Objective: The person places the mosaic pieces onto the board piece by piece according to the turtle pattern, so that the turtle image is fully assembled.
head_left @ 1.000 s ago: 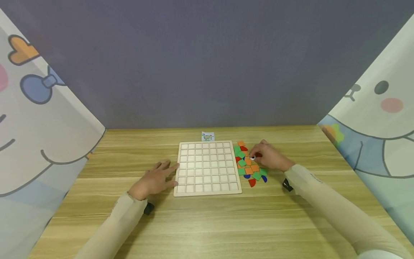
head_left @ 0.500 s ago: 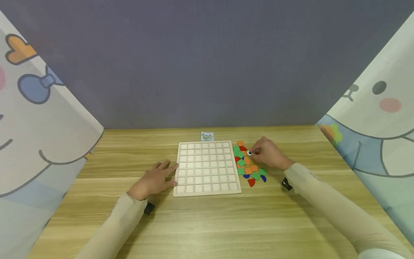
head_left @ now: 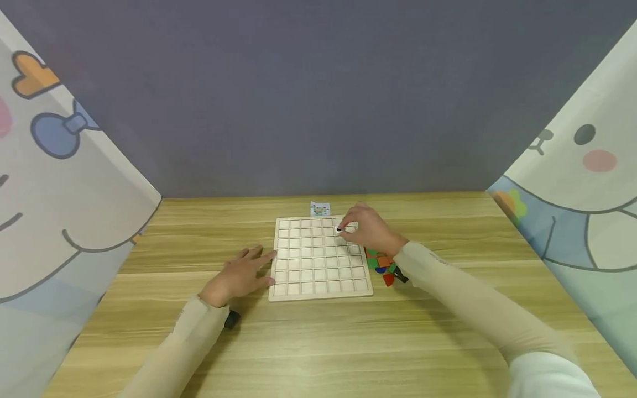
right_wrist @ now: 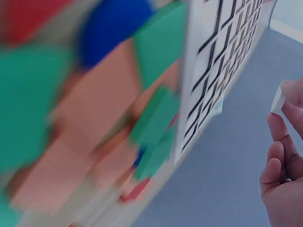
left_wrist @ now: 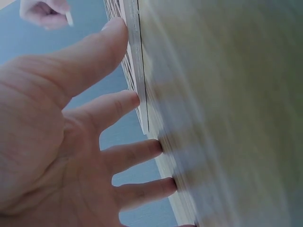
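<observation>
My right hand (head_left: 370,229) is over the upper right part of a pale wooden grid board (head_left: 319,297). Between thumb and fingertip it pinches a small white round piece (head_left: 339,229) with a dark spot, like an eye; in the right wrist view the white piece (right_wrist: 278,100) shows edge-on, held above the board. At the board's left edge lies my left hand (head_left: 240,276), fingers spread. In the left wrist view its thumb and index fingertip touch the board's side, while the other fingertips rest on the table.
Green, orange, red and blue flat pieces (head_left: 382,261) lie along the board's right side, partly hidden by the right forearm. A small printed card (head_left: 320,209) lies behind the board. A grey panel (head_left: 318,99) rises at the table's back.
The right hand has lifted the white round piece from beside the coloured pile and carried it left, over the board. My left hand has stayed in place.
</observation>
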{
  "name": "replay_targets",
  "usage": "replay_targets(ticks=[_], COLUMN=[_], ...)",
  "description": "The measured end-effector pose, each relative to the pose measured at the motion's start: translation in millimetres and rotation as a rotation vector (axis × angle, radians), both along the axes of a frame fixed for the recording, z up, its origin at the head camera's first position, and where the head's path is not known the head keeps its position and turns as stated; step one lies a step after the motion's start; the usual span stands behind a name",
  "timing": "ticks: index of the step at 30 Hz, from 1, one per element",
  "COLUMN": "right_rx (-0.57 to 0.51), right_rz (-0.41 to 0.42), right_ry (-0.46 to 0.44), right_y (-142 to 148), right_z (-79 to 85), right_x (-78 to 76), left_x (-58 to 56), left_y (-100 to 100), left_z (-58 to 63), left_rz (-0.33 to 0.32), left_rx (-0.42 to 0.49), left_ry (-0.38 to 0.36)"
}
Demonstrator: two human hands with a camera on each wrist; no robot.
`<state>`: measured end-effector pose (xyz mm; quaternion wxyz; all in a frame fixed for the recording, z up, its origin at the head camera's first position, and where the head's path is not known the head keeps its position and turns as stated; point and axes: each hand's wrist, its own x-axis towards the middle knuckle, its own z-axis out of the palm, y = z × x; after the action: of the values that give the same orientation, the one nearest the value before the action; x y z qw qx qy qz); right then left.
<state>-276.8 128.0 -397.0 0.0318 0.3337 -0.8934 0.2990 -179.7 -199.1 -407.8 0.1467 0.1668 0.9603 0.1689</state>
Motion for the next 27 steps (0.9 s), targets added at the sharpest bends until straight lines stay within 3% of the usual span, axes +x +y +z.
replay_targets(ticks=[7,16,22,27], right_rx=[0.102,0.129,0.112,0.122], right_rz=[0.074,0.103,0.077,0.05], right_ry=[0.015,-0.094,-0.116,-0.103], right_y=[-48.9,-111.2,-136.0,-148.0], right_z=[-4.9,-11.1,-24.3,-24.9], right_x=[-11.0,-20.3,-35.2,-36.7], left_x=[-0.6,-3.8,-5.0,-3.6], left_y=[0.7,0.2,1.7,1.5], left_z=[-1.2,-0.7,-1.3,0.1], left_rz=[0.001,0.004,0.008,0.013], left_rx=[0.001,-0.023,-0.024,-0.028], left_ry=[-0.01,0.013,0.005,0.001])
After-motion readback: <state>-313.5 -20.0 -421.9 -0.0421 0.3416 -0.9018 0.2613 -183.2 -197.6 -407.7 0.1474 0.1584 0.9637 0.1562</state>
